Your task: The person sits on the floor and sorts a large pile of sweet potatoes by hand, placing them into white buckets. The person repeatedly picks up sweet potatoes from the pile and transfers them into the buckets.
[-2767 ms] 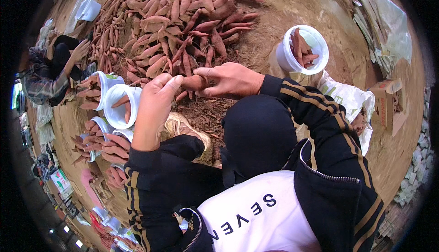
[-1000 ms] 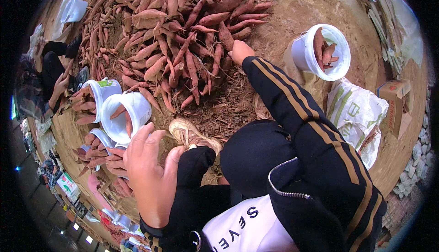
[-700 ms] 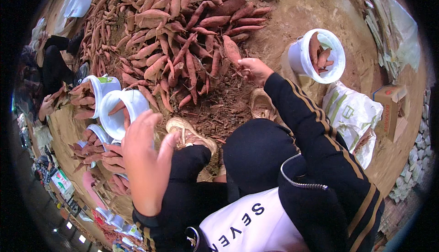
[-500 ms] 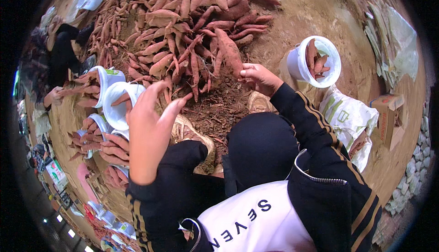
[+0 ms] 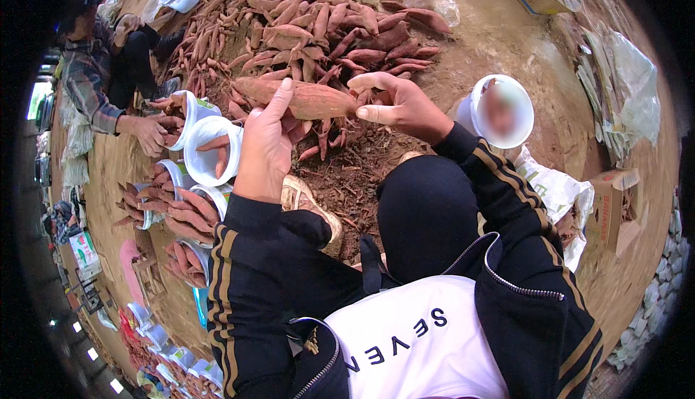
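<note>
A large reddish sweet potato point(image 5: 315, 101) lies level between my hands, above the near edge of the pile. My left hand point(image 5: 266, 142) grips it near the middle, thumb across the top and fingers behind. At its right end, my right hand point(image 5: 409, 109) pinches the tip between thumb and fingers. Behind them spreads a big heap of sweet potatoes point(image 5: 318, 19) with soil on them. Just left of my left hand stands a white bucket point(image 5: 232, 138) with a few sweet potatoes inside.
To the right is another white bucket point(image 5: 527, 120), its contents blurred. A white sack point(image 5: 572, 189) and a cardboard box point(image 5: 607, 207) stand nearer. Several full buckets point(image 5: 217, 195) line the left. Beyond them, a co-worker in a checked shirt point(image 5: 90, 91) reaches toward a bucket.
My right hand has lifted the sweet potato off the heap and brought it left. My left hand, open before, has closed on it. The co-worker has come further into view.
</note>
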{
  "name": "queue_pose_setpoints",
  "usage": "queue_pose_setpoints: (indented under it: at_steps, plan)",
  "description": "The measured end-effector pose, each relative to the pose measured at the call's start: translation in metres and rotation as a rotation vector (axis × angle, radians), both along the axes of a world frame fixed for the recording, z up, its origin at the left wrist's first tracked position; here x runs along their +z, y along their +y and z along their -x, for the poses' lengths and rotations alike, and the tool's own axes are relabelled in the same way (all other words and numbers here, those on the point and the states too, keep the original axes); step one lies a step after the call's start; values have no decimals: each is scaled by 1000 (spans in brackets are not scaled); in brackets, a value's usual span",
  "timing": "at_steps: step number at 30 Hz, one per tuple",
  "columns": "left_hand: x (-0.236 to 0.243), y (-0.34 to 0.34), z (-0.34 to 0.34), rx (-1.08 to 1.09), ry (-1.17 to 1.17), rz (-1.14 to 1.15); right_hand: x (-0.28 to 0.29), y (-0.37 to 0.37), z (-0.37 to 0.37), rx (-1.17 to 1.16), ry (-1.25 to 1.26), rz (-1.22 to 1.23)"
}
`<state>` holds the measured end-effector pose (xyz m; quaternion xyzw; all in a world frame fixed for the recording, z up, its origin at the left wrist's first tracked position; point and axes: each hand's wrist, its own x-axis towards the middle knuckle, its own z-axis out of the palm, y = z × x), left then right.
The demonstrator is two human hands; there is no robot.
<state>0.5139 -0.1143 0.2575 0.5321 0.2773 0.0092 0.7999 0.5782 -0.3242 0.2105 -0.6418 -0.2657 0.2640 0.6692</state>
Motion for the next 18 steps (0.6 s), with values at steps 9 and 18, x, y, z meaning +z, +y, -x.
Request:
queue_pose_setpoints:
  at_steps: [9,18]
  plan:
    - [-2,5,9,-8,9,82,-11,7,8,77,-104,107]
    - [-4,9,23,-37,10,8,-27,27,11,52,-513,287]
